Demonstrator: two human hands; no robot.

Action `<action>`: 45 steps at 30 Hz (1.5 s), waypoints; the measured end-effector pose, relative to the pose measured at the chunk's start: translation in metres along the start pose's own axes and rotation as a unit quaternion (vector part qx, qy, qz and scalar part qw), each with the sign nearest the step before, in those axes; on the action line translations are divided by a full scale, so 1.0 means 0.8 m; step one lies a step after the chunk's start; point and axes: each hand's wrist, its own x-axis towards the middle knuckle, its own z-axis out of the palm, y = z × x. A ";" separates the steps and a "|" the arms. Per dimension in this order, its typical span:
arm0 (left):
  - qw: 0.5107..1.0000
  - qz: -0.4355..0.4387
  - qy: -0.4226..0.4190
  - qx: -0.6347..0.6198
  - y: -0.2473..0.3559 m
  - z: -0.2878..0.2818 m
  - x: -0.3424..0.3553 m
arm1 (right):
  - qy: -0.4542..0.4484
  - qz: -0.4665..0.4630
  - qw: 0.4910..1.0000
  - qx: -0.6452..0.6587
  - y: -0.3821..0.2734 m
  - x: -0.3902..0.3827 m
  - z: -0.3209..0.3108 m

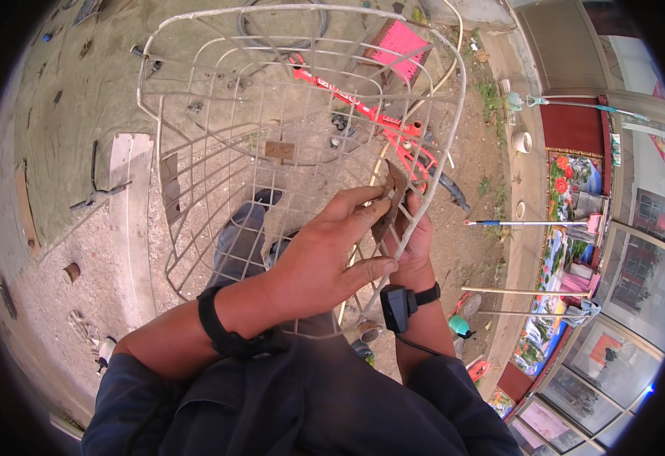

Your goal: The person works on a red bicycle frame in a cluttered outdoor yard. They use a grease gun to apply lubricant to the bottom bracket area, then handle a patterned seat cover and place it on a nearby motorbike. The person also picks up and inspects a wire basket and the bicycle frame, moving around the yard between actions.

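A large pale wire basket (454, 99) stands in front of me, its open mouth toward me. Inside it, my left hand (332, 247) has its fingers pressed on a thin rusty brown plate (393, 205) at the right wall, while the thumb reaches to the rim wire. From outside that wall, my right hand (417, 239) closes around the wires behind the plate; most of its fingers are hidden. A second small rusty plate (279, 150) shows on the basket's far mesh.
Beyond the basket, a red bicycle frame (363, 106) lies on the ground near a pink-topped stool (401, 49) and a coiled black tire (283, 26). A pale board (129, 220) lies left. Long-handled tools (530, 223) lean along the windowed wall at right.
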 end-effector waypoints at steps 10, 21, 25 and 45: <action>0.996 -0.059 -0.032 -0.058 -0.013 -0.013 0.000 | 0.029 -0.035 0.999 -0.016 0.000 -0.004 0.000; 0.998 -0.035 -0.044 -0.029 -0.011 -0.009 -0.002 | 0.043 -0.042 0.998 0.003 -0.003 -0.002 -0.005; 0.998 -0.036 -0.041 -0.039 -0.011 -0.008 -0.002 | 0.014 -0.037 0.999 0.006 -0.007 -0.002 -0.003; 0.919 -0.085 0.053 -0.381 -0.017 -0.026 -0.002 | -0.008 -0.124 0.975 -0.185 -0.011 -0.004 0.038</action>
